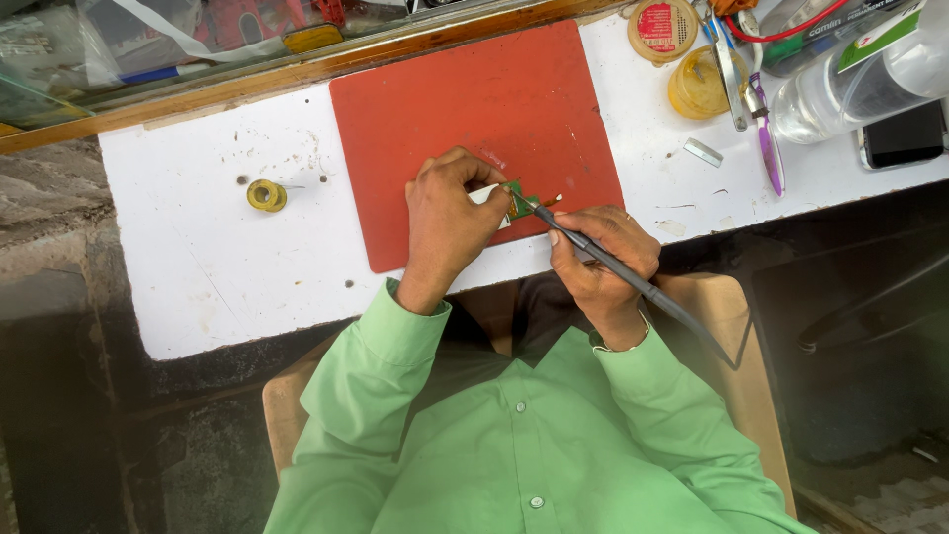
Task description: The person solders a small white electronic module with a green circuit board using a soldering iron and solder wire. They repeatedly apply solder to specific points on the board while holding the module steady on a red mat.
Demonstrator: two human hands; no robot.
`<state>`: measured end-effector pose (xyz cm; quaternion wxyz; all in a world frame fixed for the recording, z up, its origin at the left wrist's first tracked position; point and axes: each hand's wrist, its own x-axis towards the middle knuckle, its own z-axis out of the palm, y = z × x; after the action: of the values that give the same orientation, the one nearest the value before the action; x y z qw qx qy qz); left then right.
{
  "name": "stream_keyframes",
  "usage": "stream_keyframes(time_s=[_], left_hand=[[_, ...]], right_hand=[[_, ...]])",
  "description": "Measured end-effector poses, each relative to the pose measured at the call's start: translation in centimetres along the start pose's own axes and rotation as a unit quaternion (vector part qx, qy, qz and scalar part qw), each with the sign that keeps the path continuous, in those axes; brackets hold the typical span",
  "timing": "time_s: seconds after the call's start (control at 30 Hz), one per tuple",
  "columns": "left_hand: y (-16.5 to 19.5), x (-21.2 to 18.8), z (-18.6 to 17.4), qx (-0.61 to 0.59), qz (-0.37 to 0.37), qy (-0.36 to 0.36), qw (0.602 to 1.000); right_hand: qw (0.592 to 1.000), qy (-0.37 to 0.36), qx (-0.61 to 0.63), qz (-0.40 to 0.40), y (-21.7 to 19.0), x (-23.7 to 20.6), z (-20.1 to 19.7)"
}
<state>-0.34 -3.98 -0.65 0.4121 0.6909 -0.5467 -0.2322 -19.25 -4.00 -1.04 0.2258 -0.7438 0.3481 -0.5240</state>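
Note:
My left hand (450,213) rests on the red mat (455,109), fingers curled over a small green circuit board (521,203) and pinning it down. My right hand (603,262) grips a dark grey soldering iron (593,252) like a pen; its tip meets the board's edge near my left fingers. The iron's cable runs back past my right wrist. Most of the board is hidden under my left hand.
A yellow solder spool (266,195) lies on the white worktop (208,257) to the left. At the back right stand two round tins (662,28), tweezers (730,74), a purple tool (766,148), a clear bottle (850,84) and a black phone (902,135). A wooden rail (198,94) borders the far edge.

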Motion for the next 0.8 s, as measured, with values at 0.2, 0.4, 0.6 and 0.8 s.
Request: stream_keyframes(time_s=[0.2,0.4,0.6,0.8], left_hand=[[-0.02,0.07,-0.04,0.006,0.003,0.002,1.0],[-0.04,0.12,-0.06,-0.013,0.007,0.009,1.0],[-0.1,0.13,-0.1,-0.011,0.016,0.01,1.0],[-0.04,0.08,-0.09,-0.03,0.022,0.012,0.999]], right_hand=[[1.0,0.005,0.005,0.017,-0.03,-0.05,0.07],[1.0,0.01,0.009,0.022,0.06,-0.11,-0.02],[1.0,0.006,0.01,0.015,0.07,-0.07,0.04],[1.0,-0.001,0.013,0.009,0.08,-0.02,-0.01]])
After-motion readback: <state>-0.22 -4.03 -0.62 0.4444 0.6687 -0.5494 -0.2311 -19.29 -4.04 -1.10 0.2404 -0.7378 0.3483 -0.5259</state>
